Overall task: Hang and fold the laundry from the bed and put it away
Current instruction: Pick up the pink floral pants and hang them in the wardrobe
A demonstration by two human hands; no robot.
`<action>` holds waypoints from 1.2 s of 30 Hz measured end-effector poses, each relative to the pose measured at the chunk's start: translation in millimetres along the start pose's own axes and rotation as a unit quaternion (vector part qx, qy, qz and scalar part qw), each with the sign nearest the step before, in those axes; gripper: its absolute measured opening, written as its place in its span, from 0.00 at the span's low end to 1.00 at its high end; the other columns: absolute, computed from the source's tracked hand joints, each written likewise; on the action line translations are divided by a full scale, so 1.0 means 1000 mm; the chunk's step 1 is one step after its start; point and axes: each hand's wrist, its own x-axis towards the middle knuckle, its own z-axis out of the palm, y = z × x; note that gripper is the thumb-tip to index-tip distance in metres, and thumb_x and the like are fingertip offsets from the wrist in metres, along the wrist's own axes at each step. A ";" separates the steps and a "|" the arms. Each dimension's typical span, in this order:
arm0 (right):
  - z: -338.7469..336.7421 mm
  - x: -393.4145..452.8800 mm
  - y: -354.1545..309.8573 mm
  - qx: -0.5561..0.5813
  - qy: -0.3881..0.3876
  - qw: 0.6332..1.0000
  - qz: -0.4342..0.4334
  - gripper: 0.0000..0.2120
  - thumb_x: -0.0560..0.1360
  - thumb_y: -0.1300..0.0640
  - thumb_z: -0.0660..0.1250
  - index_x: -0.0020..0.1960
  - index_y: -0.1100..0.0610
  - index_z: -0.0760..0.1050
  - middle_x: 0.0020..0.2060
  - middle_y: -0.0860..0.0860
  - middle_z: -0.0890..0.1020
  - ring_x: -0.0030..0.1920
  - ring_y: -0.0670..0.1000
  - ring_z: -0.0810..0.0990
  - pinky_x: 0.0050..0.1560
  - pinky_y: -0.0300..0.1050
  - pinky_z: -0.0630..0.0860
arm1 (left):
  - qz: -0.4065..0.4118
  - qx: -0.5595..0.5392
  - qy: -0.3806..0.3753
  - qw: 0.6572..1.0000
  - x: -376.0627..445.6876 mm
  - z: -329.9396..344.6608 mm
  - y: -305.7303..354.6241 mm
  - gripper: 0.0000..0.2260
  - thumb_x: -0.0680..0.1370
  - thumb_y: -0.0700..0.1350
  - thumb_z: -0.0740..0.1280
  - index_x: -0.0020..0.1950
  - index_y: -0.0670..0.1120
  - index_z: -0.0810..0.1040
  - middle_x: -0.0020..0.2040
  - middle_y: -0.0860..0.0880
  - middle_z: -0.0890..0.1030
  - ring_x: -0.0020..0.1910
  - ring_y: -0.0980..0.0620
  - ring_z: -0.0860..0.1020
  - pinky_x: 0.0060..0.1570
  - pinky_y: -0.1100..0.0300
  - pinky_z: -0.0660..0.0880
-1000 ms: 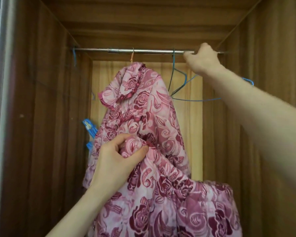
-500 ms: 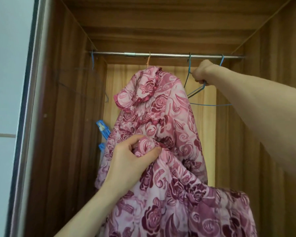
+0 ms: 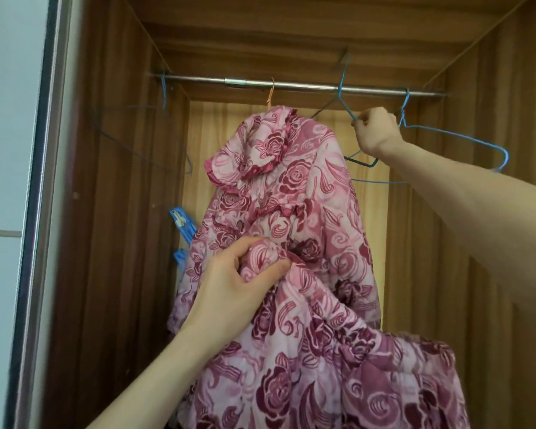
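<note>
Since a moment ago, the right hand (image 3: 374, 131) has lifted a blue wire hanger (image 3: 344, 102) so its hook stands above the rod (image 3: 297, 86), fingers pinched on the wire. Between both arms hangs the pink floral garment (image 3: 294, 218) on an orange hanger (image 3: 270, 95); the left hand (image 3: 235, 283) bunches its fabric tightly. Another blue hanger (image 3: 464, 140) hangs just right, blue clips (image 3: 180, 224) behind left.

One head-worn view looks from just outside the open wardrobe (image 3: 115, 212), facing in and tilted upward toward the hanging rail (image 3: 291, 85) under its top panel. It sits close: the wardrobe's side walls fill both edges, forearms reaching in from below.
</note>
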 end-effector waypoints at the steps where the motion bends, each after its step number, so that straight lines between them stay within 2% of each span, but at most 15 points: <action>1: 0.001 -0.003 0.001 0.020 0.009 1.000 -0.002 0.16 0.83 0.59 0.59 0.56 0.67 0.83 0.54 0.67 0.83 0.59 0.69 0.79 0.57 0.54 0.76 | 0.001 -0.005 0.001 1.000 0.000 -0.002 -0.002 0.10 0.76 0.50 0.77 0.55 0.51 0.84 0.49 0.57 0.87 0.50 0.58 0.85 0.58 0.52 0.81; 4: 0.007 -0.028 0.007 0.072 0.014 0.997 0.007 0.15 0.85 0.58 0.59 0.60 0.65 0.80 0.56 0.65 0.83 0.60 0.66 0.79 0.56 0.51 0.73 | -0.011 -0.020 -0.003 1.000 0.003 -0.005 -0.006 0.13 0.74 0.55 0.75 0.55 0.51 0.84 0.49 0.55 0.87 0.51 0.56 0.85 0.59 0.47 0.81; 6: 0.011 -0.056 0.013 0.113 -0.008 0.994 0.001 0.13 0.87 0.58 0.55 0.64 0.65 0.72 0.57 0.65 0.82 0.57 0.65 0.78 0.50 0.49 0.67 | -0.012 -0.025 -0.006 1.000 0.006 -0.005 -0.009 0.15 0.73 0.58 0.74 0.56 0.51 0.84 0.48 0.55 0.87 0.51 0.55 0.85 0.59 0.45 0.81; 8: 0.014 -0.090 0.022 0.161 -0.013 0.987 -0.002 0.10 0.87 0.55 0.53 0.62 0.60 0.66 0.54 0.65 0.81 0.52 0.65 0.77 0.45 0.47 0.65 | -0.006 -0.028 0.000 1.000 0.007 -0.003 -0.011 0.16 0.73 0.59 0.73 0.56 0.52 0.83 0.48 0.56 0.87 0.51 0.55 0.85 0.59 0.44 0.81; 11: 0.012 -0.125 0.036 0.205 -0.004 0.976 0.069 0.12 0.78 0.38 0.61 0.50 0.45 0.65 0.43 0.54 0.85 0.43 0.60 0.85 0.51 0.58 0.80 | 0.008 -0.025 0.005 1.000 0.006 0.002 -0.014 0.16 0.72 0.60 0.74 0.55 0.52 0.84 0.47 0.56 0.87 0.49 0.55 0.85 0.57 0.44 0.81; 13: 0.007 -0.132 0.037 0.236 -0.014 0.965 0.114 0.16 0.72 0.35 0.68 0.46 0.46 0.69 0.36 0.50 0.86 0.34 0.55 0.85 0.48 0.60 0.84 | 0.016 -0.026 0.005 1.000 0.004 0.006 -0.013 0.15 0.73 0.58 0.74 0.55 0.52 0.84 0.46 0.56 0.87 0.48 0.56 0.85 0.55 0.49 0.82; 14: 0.005 -0.131 0.037 0.235 -0.002 0.965 0.117 0.17 0.70 0.35 0.69 0.44 0.47 0.71 0.35 0.50 0.85 0.35 0.55 0.85 0.47 0.59 0.84 | 0.022 -0.030 0.007 0.999 0.004 0.008 -0.012 0.14 0.72 0.56 0.75 0.54 0.52 0.84 0.46 0.57 0.87 0.47 0.57 0.85 0.54 0.53 0.82; 18: -0.008 -0.137 0.052 0.173 0.051 0.980 0.082 0.16 0.77 0.42 0.64 0.36 0.51 0.78 0.31 0.50 0.80 0.43 0.63 0.83 0.51 0.59 0.81 | 0.039 -0.031 0.010 0.999 0.003 0.012 -0.007 0.12 0.72 0.55 0.75 0.52 0.51 0.84 0.45 0.56 0.87 0.45 0.56 0.85 0.49 0.62 0.80; 20: -0.017 -0.147 0.068 0.166 0.062 0.982 0.067 0.19 0.81 0.48 0.63 0.34 0.51 0.78 0.29 0.45 0.79 0.39 0.56 0.81 0.48 0.53 0.78 | 0.040 -0.041 0.006 0.998 0.000 0.014 -0.007 0.10 0.72 0.54 0.75 0.51 0.53 0.84 0.46 0.58 0.87 0.45 0.60 0.84 0.49 0.65 0.79; 22: -0.029 -0.159 0.081 0.207 0.079 0.972 0.078 0.23 0.82 0.45 0.60 0.32 0.51 0.80 0.23 0.44 0.77 0.31 0.50 0.76 0.40 0.47 0.72 | 0.044 -0.044 -0.001 0.998 -0.002 0.017 -0.009 0.10 0.72 0.53 0.75 0.51 0.53 0.84 0.46 0.58 0.87 0.45 0.60 0.84 0.50 0.66 0.79; 24: -0.044 -0.173 0.088 0.272 0.104 0.951 0.106 0.27 0.81 0.40 0.60 0.30 0.49 0.83 0.25 0.50 0.80 0.27 0.48 0.71 0.36 0.44 0.68 | 0.041 -0.050 -0.005 0.998 -0.005 0.021 -0.010 0.11 0.73 0.53 0.75 0.52 0.51 0.84 0.46 0.56 0.87 0.46 0.57 0.85 0.51 0.62 0.81; 26: -0.062 -0.187 0.086 0.347 0.125 0.920 0.137 0.26 0.80 0.41 0.66 0.28 0.52 0.83 0.31 0.63 0.81 0.24 0.47 0.67 0.30 0.42 0.65 | 0.036 -0.056 -0.008 0.998 -0.008 0.025 -0.012 0.13 0.73 0.52 0.75 0.54 0.48 0.85 0.47 0.52 0.87 0.48 0.52 0.85 0.52 0.56 0.82; 29: -0.090 -0.204 0.077 0.430 0.117 0.882 0.151 0.19 0.81 0.49 0.70 0.33 0.54 0.80 0.23 0.47 0.72 0.22 0.44 0.61 0.23 0.36 0.58 | 0.027 -0.056 -0.019 0.998 -0.014 0.028 -0.016 0.14 0.73 0.53 0.75 0.54 0.47 0.85 0.47 0.50 0.87 0.49 0.48 0.86 0.55 0.48 0.82; 31: -0.101 -0.214 0.071 0.469 0.102 0.865 0.146 0.18 0.80 0.51 0.71 0.32 0.53 0.78 0.22 0.44 0.65 0.22 0.44 0.58 0.23 0.36 0.56 | 0.016 -0.060 -0.026 0.998 -0.018 0.030 -0.017 0.15 0.73 0.55 0.75 0.55 0.49 0.85 0.48 0.50 0.88 0.49 0.49 0.86 0.56 0.46 0.82; 36: -0.117 -0.229 0.046 0.532 0.096 0.834 0.110 0.19 0.82 0.49 0.69 0.34 0.52 0.75 0.23 0.45 0.63 0.22 0.43 0.58 0.24 0.37 0.56 | 0.003 -0.081 -0.030 0.996 -0.028 0.038 -0.015 0.12 0.72 0.52 0.75 0.53 0.49 0.85 0.47 0.50 0.87 0.46 0.54 0.85 0.51 0.58 0.83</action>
